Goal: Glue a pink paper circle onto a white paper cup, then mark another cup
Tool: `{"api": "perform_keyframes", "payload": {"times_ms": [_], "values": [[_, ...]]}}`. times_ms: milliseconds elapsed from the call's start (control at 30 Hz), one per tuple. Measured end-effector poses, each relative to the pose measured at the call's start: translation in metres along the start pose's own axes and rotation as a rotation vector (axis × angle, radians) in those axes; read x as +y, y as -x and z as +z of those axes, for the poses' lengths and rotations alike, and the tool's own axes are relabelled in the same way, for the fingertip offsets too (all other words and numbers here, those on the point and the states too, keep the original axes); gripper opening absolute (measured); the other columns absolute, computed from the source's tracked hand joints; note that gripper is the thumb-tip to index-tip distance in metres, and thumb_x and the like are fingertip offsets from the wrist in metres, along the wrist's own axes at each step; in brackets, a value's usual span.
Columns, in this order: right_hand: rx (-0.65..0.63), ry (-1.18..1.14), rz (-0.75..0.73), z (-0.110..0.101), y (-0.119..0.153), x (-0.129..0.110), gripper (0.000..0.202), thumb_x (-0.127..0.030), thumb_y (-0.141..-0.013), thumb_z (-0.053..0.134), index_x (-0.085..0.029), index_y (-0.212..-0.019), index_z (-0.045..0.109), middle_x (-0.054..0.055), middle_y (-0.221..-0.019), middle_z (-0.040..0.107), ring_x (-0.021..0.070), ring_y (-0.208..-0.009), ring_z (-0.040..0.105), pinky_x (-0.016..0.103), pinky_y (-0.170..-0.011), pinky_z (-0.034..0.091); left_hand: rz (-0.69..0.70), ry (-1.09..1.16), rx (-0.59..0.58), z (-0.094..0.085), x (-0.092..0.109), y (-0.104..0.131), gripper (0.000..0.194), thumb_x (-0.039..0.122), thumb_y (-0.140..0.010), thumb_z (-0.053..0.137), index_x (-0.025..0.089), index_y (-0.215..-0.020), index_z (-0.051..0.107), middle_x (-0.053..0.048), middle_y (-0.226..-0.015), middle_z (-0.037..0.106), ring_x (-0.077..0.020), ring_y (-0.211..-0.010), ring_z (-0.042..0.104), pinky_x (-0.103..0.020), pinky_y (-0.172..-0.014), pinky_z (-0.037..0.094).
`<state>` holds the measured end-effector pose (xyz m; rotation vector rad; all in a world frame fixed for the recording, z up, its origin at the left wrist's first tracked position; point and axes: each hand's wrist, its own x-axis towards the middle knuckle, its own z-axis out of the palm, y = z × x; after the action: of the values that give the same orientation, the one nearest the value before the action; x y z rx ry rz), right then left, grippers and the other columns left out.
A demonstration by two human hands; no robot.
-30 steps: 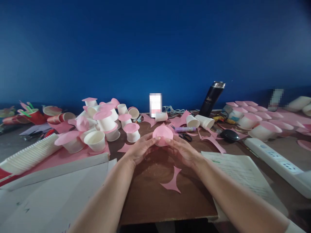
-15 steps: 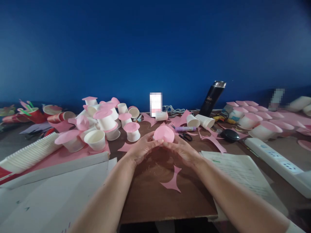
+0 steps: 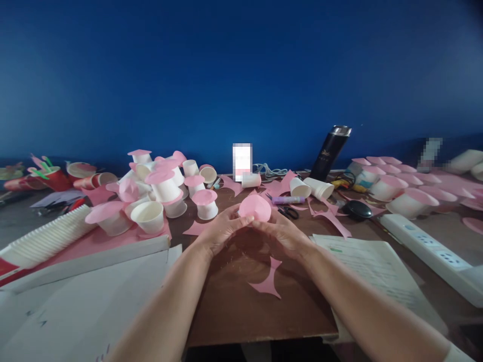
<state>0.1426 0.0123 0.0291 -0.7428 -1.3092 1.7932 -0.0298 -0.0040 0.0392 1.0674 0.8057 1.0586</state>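
Between my two hands is a paper cup topped with a pink paper disc (image 3: pixel 255 207); only a sliver of the cup shows beneath the disc. My left hand (image 3: pixel 225 226) grips it from the left, thumb on the disc's near edge. From the right, my right hand (image 3: pixel 281 232) grips it the same way, and the thumbs nearly meet in front. Just behind the right hand lie black scissors (image 3: pixel 290 213) and a purple glue stick (image 3: pixel 288 200). A curved pink paper scrap (image 3: pixel 269 281) rests on the brown table (image 3: pixel 241 317) nearer to me.
Left stand several white cups with pink discs (image 3: pixel 205 203), an open cup (image 3: pixel 147 217) and a long cup stack (image 3: pixel 49 237). A black bottle (image 3: pixel 328 153) leans at the back. Right are a black mouse (image 3: pixel 357 210), a notebook (image 3: pixel 372 266) and a power strip (image 3: pixel 433 254).
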Motion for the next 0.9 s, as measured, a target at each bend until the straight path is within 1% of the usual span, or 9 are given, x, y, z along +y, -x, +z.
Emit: {"api": "perform_keyframes", "payload": {"times_ms": [133,267,433,633,767,900], "values": [[0.025,0.028,-0.021,0.0002,0.0001,-0.0002,0.043,-0.035,-0.071,0.075,-0.022,-0.109,0.061,0.007,-0.101,0.068,0.0244,-0.096,0.062,0.042,-0.088,0.047,-0.016,-0.021,0.0,-0.0011,0.0006,0.0004,0.056,0.032,-0.072,0.073,0.018,-0.124,0.058,-0.012,-0.108,0.067,-0.0251,-0.099,0.061,-0.041,-0.091,0.044],[0.037,0.047,-0.021,-0.0005,0.0006,-0.0006,0.041,-0.034,-0.072,0.075,-0.023,-0.109,0.061,0.006,-0.102,0.068,0.0234,-0.094,0.063,0.041,-0.088,0.047,-0.004,-0.023,-0.01,-0.0004,0.0016,0.001,0.057,0.031,-0.072,0.073,0.02,-0.126,0.057,-0.012,-0.111,0.066,-0.0248,-0.1,0.061,-0.041,-0.092,0.043],[0.033,0.035,-0.023,-0.0001,0.0007,-0.0019,0.039,-0.034,-0.071,0.076,-0.024,-0.106,0.062,0.006,-0.103,0.067,0.0228,-0.095,0.063,0.039,-0.086,0.048,0.004,-0.027,-0.012,0.0002,0.0021,0.0009,0.055,0.031,-0.073,0.072,0.02,-0.125,0.057,-0.012,-0.111,0.066,-0.0246,-0.1,0.061,-0.04,-0.092,0.043],[0.035,-0.013,-0.029,-0.0025,-0.0009,0.0004,0.034,-0.037,-0.077,0.069,-0.022,-0.108,0.062,0.005,-0.1,0.067,0.0196,-0.092,0.063,0.038,-0.089,0.047,0.004,-0.004,-0.016,-0.0005,0.0035,0.0007,0.053,0.031,-0.073,0.073,0.017,-0.122,0.059,-0.013,-0.109,0.066,-0.0258,-0.102,0.06,-0.039,-0.092,0.043],[0.033,-0.028,-0.022,-0.0039,-0.0011,0.0015,0.03,-0.035,-0.078,0.07,-0.022,-0.104,0.063,0.004,-0.098,0.068,0.0188,-0.09,0.064,0.035,-0.086,0.049,0.007,0.006,-0.015,0.0011,0.0032,0.0008,0.051,0.031,-0.073,0.073,0.017,-0.12,0.06,-0.012,-0.109,0.067,-0.0251,-0.102,0.061,-0.039,-0.093,0.043],[0.038,-0.029,-0.024,-0.0027,0.0,-0.0002,0.032,-0.035,-0.078,0.069,-0.022,-0.106,0.063,0.005,-0.101,0.068,0.0195,-0.091,0.064,0.036,-0.087,0.049,0.01,0.018,-0.007,0.0018,0.0037,0.0008,0.051,0.032,-0.073,0.073,0.018,-0.121,0.061,-0.012,-0.11,0.067,-0.0238,-0.1,0.062,-0.038,-0.093,0.043]]}}
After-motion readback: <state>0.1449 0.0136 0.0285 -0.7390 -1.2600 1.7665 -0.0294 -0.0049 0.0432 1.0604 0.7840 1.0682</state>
